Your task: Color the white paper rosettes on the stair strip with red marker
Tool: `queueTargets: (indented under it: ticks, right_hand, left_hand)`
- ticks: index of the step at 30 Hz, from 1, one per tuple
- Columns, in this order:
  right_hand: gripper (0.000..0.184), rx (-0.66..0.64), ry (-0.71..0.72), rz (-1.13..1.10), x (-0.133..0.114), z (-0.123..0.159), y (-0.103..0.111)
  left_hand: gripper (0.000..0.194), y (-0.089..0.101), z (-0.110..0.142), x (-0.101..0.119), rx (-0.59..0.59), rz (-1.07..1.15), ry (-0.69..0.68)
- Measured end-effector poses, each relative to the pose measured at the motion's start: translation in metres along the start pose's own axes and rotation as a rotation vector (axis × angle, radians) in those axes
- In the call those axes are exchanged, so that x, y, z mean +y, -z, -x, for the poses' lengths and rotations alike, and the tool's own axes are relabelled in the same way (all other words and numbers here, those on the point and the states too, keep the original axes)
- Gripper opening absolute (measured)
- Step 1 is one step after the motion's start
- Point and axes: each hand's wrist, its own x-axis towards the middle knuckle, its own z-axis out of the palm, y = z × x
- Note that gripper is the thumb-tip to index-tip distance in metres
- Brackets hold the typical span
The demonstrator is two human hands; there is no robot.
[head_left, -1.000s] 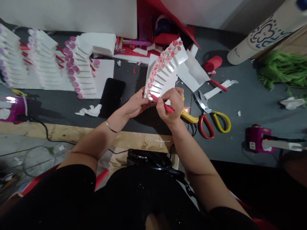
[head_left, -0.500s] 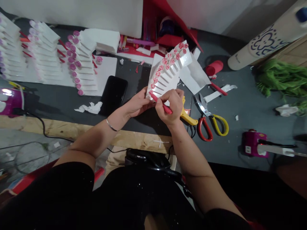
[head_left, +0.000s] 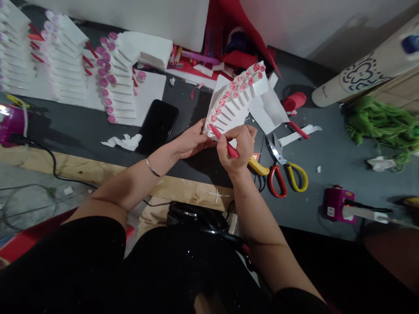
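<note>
Pale wall (head_left: 314, 26) at the back of the room, then a dark grey bench (head_left: 330, 144) with a raw wooden near edge. White bottle (head_left: 356, 74) at far right. Three pink-and-purple-tipped rows (head_left: 122, 98) sit far left, probably parked there to keep them out of the way. Middle of the bench: the fanned white row (head_left: 233, 104), angled with its near-left end toward the person, I'd guess so that end's easy to reach. Scissors (head_left: 281, 163) lie right of it, blades parted. Left hand (head_left: 193, 140) has its fingers curled closed on that near end, seemingly to steady it. Right hand (head_left: 238, 148) has fingers pinched tight round a red pen (head_left: 232, 151), tip at the nearmost red rosette (head_left: 208, 126); can't tell if it's touching. Paper scraps (head_left: 123, 142) litter the bench.
</note>
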Motion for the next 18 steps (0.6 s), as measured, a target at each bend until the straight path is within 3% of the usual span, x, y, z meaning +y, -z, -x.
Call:
queueTargets:
  ticks: [13, 18]
  right_hand:
    - [0.023, -0.103, -0.103, 0.04, 0.0095, 0.0076, 0.0063]
    - [0.02, -0.013, -0.071, 0.077, 0.0086, 0.0054, 0.0036]
  left_hand:
    - [0.057, -0.0013, -0.0001, 0.0011, -0.008, 0.047, -0.005]
    - [0.055, -0.0012, -0.0001, 0.0009, 0.004, 0.051, 0.006]
